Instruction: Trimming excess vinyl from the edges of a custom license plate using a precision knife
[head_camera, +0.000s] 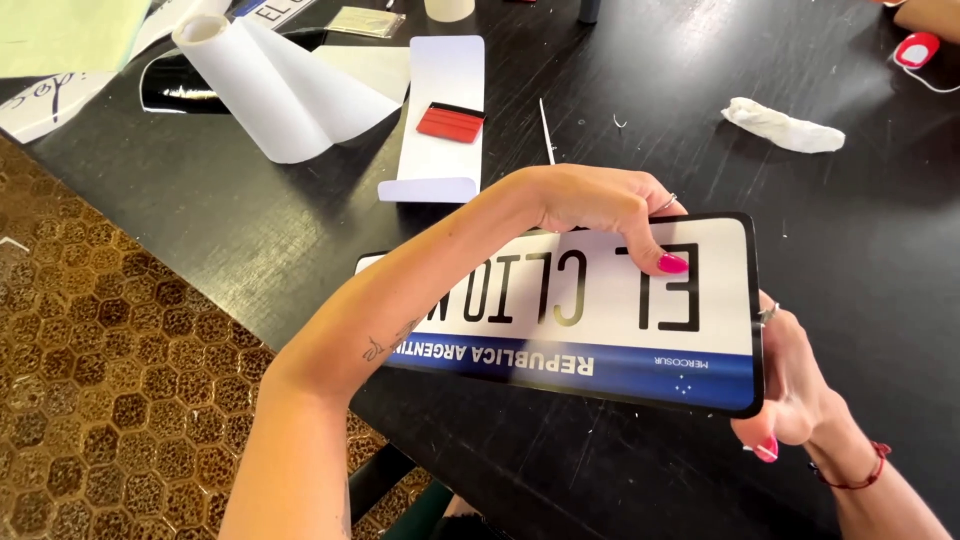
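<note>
We see a white rectangular plate with a black border, black letters and a blue band (600, 320) held above the black wooden worktop (250, 220), near the middle of the view, with its lettering upside down to us. The left hand (600, 205) reaches over the far long edge of the plate and grasps it, fingers curled onto the white face; one pink-painted fingertip (672, 264) presses on the lettering. The right hand (790, 385) grips the right short edge from behind and below; only its thumb side and a pink nail show.

On the far left of the worktop lies a partly unrolled roll of white backing paper (260, 90). Just right of it lies a curled white sheet (445, 110), and a small red squeegee with a black edge (450, 122) rests on that sheet. Far right lies a crumpled white cloth (783, 127), well apart from the plate. A patterned brown floor (100, 380) shows at the near left.
</note>
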